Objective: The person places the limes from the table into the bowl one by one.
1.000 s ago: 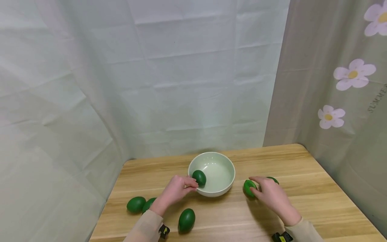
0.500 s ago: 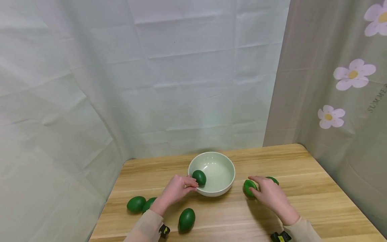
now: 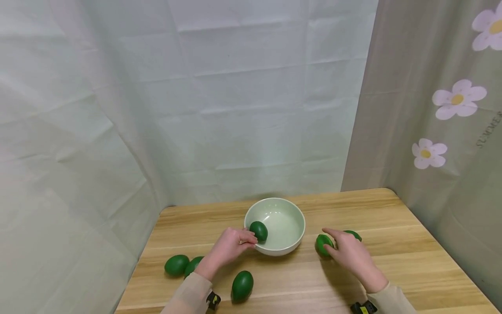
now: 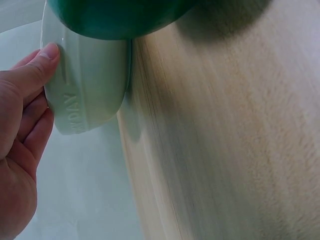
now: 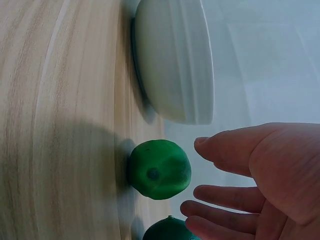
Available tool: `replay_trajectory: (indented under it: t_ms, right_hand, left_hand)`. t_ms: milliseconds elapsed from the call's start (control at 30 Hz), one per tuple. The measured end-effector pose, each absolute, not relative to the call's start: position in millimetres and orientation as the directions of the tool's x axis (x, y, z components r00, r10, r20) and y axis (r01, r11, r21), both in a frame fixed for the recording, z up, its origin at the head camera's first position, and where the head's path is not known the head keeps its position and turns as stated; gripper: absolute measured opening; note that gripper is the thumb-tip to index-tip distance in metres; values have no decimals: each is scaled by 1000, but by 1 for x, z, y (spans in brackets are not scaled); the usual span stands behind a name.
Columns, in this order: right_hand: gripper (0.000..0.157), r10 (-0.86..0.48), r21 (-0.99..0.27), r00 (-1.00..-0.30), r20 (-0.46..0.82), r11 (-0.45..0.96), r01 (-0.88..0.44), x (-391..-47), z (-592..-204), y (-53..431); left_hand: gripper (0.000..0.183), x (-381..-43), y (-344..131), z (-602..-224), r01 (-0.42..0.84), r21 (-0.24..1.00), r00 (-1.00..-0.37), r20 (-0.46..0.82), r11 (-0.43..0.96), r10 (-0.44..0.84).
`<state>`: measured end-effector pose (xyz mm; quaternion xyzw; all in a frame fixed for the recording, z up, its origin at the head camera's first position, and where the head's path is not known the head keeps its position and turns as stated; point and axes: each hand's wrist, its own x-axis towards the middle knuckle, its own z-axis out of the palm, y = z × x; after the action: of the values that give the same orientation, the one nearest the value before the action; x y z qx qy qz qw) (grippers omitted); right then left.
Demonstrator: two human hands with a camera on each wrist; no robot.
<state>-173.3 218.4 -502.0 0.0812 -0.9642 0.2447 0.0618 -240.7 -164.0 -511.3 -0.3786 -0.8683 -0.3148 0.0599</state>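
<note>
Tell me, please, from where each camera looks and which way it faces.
Head: on the person's head, facing forward and down at the table and the bowl; the left hand, right hand and sleeves show.
Left wrist: on that wrist, facing the bowl's outer side, past a dark green fruit; the left hand shows at the left edge.
Right wrist: on that wrist, facing the bright green fruit and the bowl; the right hand shows at lower right.
Shared: both wrist views show the bowl, from different sides.

- what's behind the wood-grained table (image 3: 404, 253)?
- a pale, creased sheet (image 3: 255, 109), with a grey-brown curtain (image 3: 392, 96) on the right.
- anything printed on the curtain?
- pale flowers (image 3: 457, 99) with yellow centres, and the word "summer" (image 3: 489, 130) at the right edge.
</note>
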Motion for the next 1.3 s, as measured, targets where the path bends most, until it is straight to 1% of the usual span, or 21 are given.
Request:
replay_trajectory:
  t_ms: [167,500,767,1300]
  right_hand:
    - [51,-126,-463,-979,161,866,-188,-174,-503,218]
    - [47,-132,-461,-977,165,866,-195,-175,-505,217]
    - [44,-108,-481,-987,115,864,-151,-176,-506,214]
    - [43,-106,-491,-990,91,860,-137,-182,-516,218]
  left_hand:
    - [14,-241,-164,-512,687,507,-713,335,520,616]
    - [14,-242,-164,-513,690,507,-710,335,517,620]
    - [14,-242,-165,-514,684,516,-714,329,516,618]
    - [15,-242,-165,-512,684,515,-714,329,516,618]
